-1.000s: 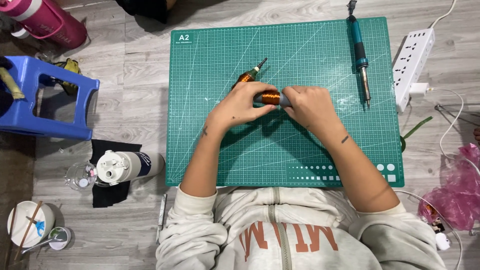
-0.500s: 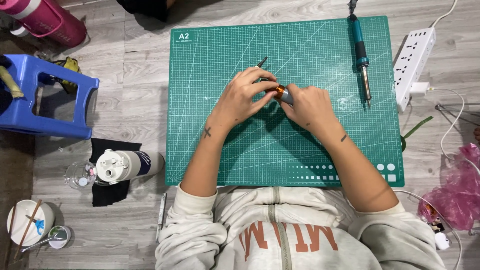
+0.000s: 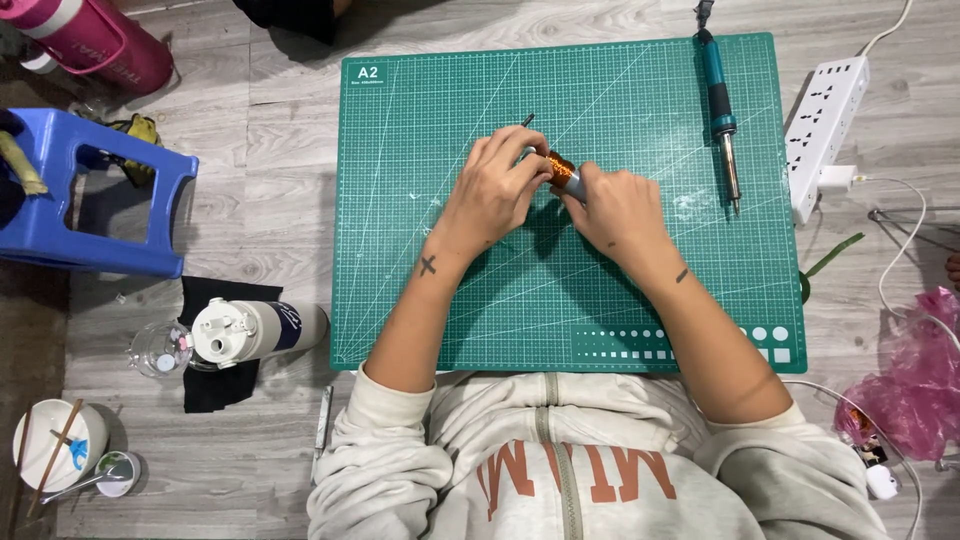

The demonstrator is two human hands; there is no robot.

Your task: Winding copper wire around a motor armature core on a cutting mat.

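A copper wire coil (image 3: 560,170) wound on a thin rod sits gripped between both hands over the middle of the green cutting mat (image 3: 420,300), nearer its far edge. The left hand (image 3: 495,190) closes on the rod's far end, the right hand (image 3: 615,205) clamps the near end. A teal soldering iron (image 3: 720,110) lies along the mat's right edge, beside a white power strip (image 3: 825,130).
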